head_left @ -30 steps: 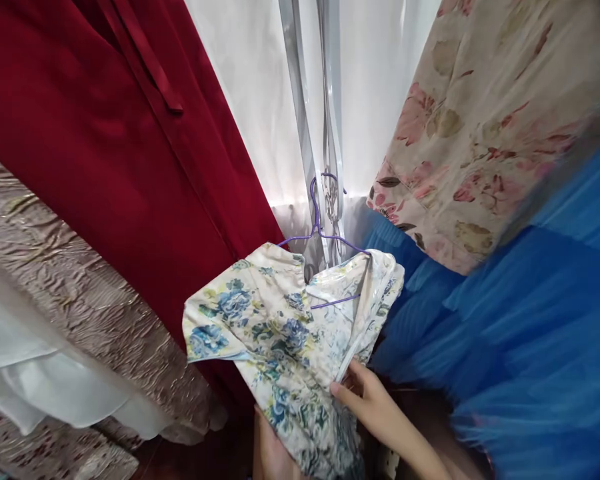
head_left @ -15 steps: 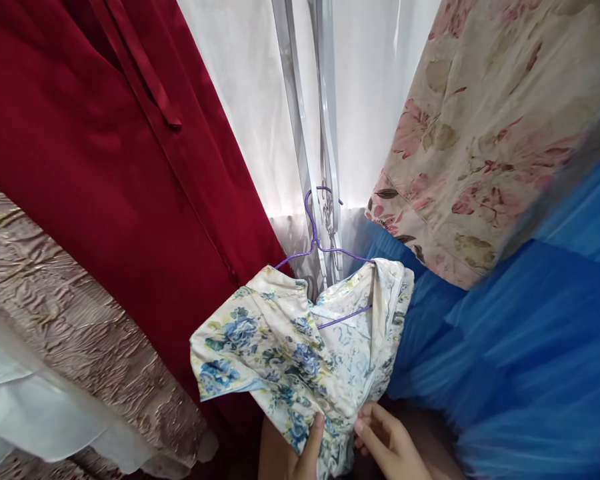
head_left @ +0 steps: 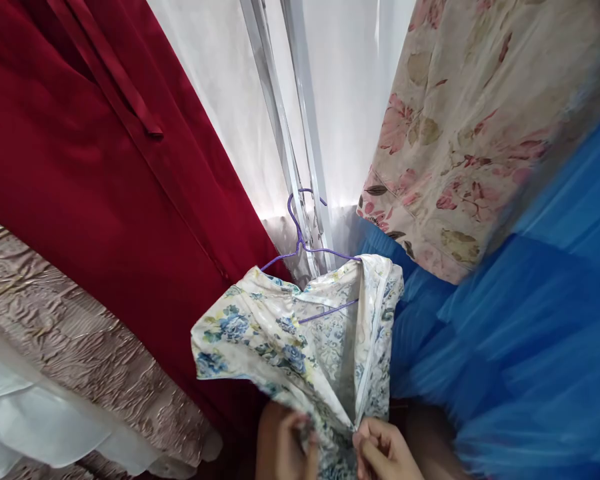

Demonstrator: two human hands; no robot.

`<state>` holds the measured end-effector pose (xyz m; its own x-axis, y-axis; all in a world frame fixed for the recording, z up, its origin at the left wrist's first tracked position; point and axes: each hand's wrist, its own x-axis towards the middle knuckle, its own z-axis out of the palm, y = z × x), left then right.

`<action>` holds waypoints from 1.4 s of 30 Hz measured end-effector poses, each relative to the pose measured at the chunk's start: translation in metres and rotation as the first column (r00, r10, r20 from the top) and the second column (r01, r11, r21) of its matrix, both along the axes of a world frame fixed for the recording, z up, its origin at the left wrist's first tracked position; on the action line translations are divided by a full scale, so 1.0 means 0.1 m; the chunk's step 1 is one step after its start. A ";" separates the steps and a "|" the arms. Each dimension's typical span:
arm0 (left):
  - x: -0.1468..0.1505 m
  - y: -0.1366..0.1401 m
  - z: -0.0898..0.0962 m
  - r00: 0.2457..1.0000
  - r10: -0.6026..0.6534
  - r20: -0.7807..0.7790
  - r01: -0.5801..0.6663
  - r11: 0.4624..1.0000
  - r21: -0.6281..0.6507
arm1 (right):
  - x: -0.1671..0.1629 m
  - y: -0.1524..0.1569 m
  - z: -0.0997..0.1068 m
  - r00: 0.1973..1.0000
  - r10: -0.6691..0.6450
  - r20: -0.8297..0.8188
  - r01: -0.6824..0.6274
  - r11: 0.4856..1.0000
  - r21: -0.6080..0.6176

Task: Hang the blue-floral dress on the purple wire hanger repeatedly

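A white floral garment (head_left: pixel 280 340) with blue blossoms and short sleeves hangs on a purple wire hanger (head_left: pixel 299 233). Its zipper (head_left: pixel 373 340) is undone, so the neckline gapes and the hanger's lower bar shows inside. My right hand (head_left: pixel 386 450) pinches at the bottom of this opening, fingers closed on the zipper; any pull tab is hidden by the fingertips. Beside the garment's left edge is my left hand (head_left: pixel 293 448), smeared by motion. Whether it grips the cloth cannot be made out.
Red fabric (head_left: pixel 130 200) with a hanging strip covers the left, beside textured pinkish cloth (head_left: pixel 95 347) and sheer white layers (head_left: pixel 45 420). Pale metal rails (head_left: pixel 305 113) stand behind the hanger. A pink-flowered cloth (head_left: pixel 450 153) and blue pleated fabric (head_left: pixel 520 347) hang on the right.
The neck opening has widened lower down. My left hand has shifted left from the garment's front and blurred; my right hand stays at the zipper, slightly lower. The view has shifted slightly.
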<state>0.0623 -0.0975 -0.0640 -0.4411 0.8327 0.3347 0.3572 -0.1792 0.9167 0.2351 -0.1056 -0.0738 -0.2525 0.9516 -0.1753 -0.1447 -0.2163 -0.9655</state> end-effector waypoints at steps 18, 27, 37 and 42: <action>0.41 -0.07 -0.66 0.917 -0.358 -0.177 0.314 0.920 -0.236 | -0.27 0.90 1.64 0.944 -0.324 -0.057 0.324 0.888 0.325; 0.40 0.24 -0.11 0.773 -0.632 -0.064 0.581 0.744 -0.328 | -0.22 1.17 2.34 0.930 -0.343 -0.130 0.361 0.794 0.489; 0.07 0.96 2.07 0.803 -0.401 -0.442 0.532 0.817 0.225 | -0.17 0.86 2.16 0.961 -0.258 -0.099 0.272 0.818 0.506; 0.24 1.11 2.25 0.825 -0.253 -0.506 0.484 0.778 0.401 | -0.29 1.06 1.94 0.952 -0.278 -0.124 0.303 0.821 0.484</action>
<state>0.0861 0.0131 0.1614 0.1373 0.5665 0.8126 0.4756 -0.7573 0.4476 0.2057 0.0001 0.1198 0.0535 0.9389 0.3400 -0.1712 0.3441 -0.9232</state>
